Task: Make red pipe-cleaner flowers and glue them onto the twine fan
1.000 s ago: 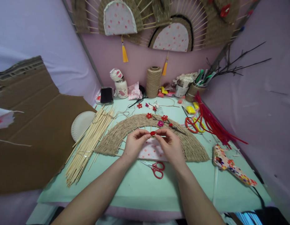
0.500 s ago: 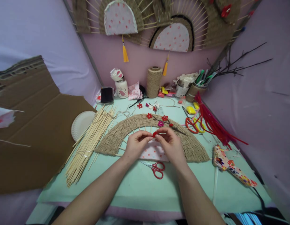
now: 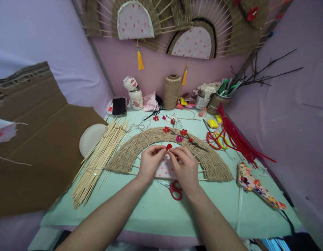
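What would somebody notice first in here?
Probably the woven twine fan on the mint-green tablecloth, with a small red piece held over it by the left hand and right hand. Then maybe the red pipe cleaners at the right, or the other fans hanging on the pink wall.

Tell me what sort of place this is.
Likely a craft workspace: a pale green table bears a fan-shaped brown woven piece, a bundle of thin pale wooden sticks and a tall tan spool of twine.
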Motion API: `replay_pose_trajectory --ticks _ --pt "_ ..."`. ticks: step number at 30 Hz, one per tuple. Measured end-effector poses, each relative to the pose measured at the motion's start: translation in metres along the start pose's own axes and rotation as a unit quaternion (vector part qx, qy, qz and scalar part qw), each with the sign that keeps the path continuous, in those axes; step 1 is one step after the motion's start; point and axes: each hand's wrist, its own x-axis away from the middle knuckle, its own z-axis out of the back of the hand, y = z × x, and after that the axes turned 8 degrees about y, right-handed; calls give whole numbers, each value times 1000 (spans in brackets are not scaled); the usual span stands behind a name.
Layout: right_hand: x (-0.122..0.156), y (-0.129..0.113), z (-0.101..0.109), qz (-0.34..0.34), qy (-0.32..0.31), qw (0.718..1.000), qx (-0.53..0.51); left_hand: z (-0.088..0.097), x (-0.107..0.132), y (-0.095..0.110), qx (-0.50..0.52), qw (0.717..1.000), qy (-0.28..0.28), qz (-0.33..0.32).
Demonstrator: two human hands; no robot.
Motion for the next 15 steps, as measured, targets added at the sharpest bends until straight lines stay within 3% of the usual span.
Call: replay_pose_trajectory --ticks 10,15 --pt "1 2 -1 18 17 999 30 1 7 -7 -120 985 -9 -124" --pt "1 3 -3 17 17 999 46 1 7 -10 -121 985 -25 -120"
